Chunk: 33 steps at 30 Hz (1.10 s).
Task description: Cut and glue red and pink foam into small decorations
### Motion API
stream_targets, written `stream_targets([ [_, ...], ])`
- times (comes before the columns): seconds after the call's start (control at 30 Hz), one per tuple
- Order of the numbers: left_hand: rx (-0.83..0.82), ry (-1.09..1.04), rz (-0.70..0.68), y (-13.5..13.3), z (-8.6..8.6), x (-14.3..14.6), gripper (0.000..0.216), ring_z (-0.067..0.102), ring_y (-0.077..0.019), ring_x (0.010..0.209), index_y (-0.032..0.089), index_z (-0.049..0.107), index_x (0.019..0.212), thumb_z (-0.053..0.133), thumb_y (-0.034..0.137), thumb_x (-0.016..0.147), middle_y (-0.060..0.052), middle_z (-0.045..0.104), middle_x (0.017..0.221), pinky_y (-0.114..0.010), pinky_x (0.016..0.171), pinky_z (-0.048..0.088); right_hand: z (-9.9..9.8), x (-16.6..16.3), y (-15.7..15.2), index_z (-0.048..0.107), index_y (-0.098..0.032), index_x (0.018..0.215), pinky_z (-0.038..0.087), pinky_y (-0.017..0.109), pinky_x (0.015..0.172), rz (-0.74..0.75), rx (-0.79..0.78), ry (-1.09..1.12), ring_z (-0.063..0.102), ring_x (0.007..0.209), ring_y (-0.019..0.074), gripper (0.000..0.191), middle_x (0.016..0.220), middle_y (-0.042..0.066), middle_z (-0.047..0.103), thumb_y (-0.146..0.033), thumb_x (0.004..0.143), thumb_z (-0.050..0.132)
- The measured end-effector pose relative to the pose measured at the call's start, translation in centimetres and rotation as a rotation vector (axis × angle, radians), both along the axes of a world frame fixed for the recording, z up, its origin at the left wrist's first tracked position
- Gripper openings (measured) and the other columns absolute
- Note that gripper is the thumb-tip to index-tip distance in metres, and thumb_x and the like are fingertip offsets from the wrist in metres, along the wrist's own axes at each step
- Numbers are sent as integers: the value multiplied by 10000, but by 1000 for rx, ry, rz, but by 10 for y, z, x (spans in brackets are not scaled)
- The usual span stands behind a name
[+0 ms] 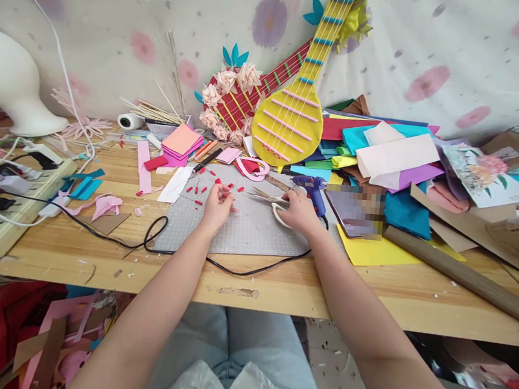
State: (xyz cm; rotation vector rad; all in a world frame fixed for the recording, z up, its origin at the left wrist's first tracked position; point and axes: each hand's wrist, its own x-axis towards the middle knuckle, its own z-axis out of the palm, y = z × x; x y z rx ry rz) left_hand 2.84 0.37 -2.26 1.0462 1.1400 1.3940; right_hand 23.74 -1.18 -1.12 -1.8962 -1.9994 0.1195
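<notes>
My left hand is closed in a pinch above the grey cutting mat, with a small red piece showing at its fingertips. Exactly how the fingers grip that piece is too small to make out. Several short red rolls lie scattered on the mat to its left. In my right hand are scissors with white handles, their blades parted and pointing left toward my other hand. A blue glue gun rests just beyond my right hand. Beside it lies a phone.
A yellow felt lute and a red one lean against the curtain. Coloured felt sheets are piled at the right, near a brown tube. A black cable crosses the table front. A power strip sits left.
</notes>
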Motion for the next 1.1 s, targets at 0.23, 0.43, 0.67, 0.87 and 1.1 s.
stream_targets([
  [0.23, 80, 203, -75, -3, -4, -1, 156, 355, -45, 411, 200, 507, 803, 628, 184, 706, 86, 417, 491, -161, 444, 261, -5, -6, 0, 540, -150, 909, 403, 355, 803, -107, 16, 44, 521, 929, 259, 284, 968, 126, 551, -312, 677, 559],
  [0.43, 146, 282, -109, -6, -5, 3, 224, 450, -78, 542, 210, 509, 902, 610, 169, 707, 46, 527, 631, -181, 543, 326, 2, -19, -7, 533, -199, 971, 409, 364, 775, -133, 20, 43, 504, 953, 269, 291, 1004, 118, 532, -237, 683, 539],
  [0.67, 122, 237, -105, -6, -4, 6, 255, 479, -75, 584, 200, 554, 851, 655, 100, 638, 31, 569, 668, -183, 593, 336, 1, -17, -5, 596, -228, 894, 412, 372, 789, -150, 2, 70, 516, 939, 257, 245, 1008, 94, 550, -160, 675, 509],
  [0.87, 74, 293, -206, -8, 0, 5, 163, 422, -80, 442, 219, 553, 863, 584, 152, 717, 40, 587, 585, -200, 504, 291, 9, -21, -5, 607, -202, 931, 371, 378, 895, 5, 160, 162, 486, 1024, 240, 287, 1040, 74, 589, -125, 693, 466],
  [1.1, 135, 450, -257, -18, 10, 8, 217, 450, -97, 476, 232, 537, 928, 586, 177, 724, 49, 557, 537, -211, 546, 316, 10, -36, -9, 629, -214, 1002, 378, 363, 854, 379, 155, 6, 491, 991, 231, 236, 1042, 75, 614, -232, 819, 481],
])
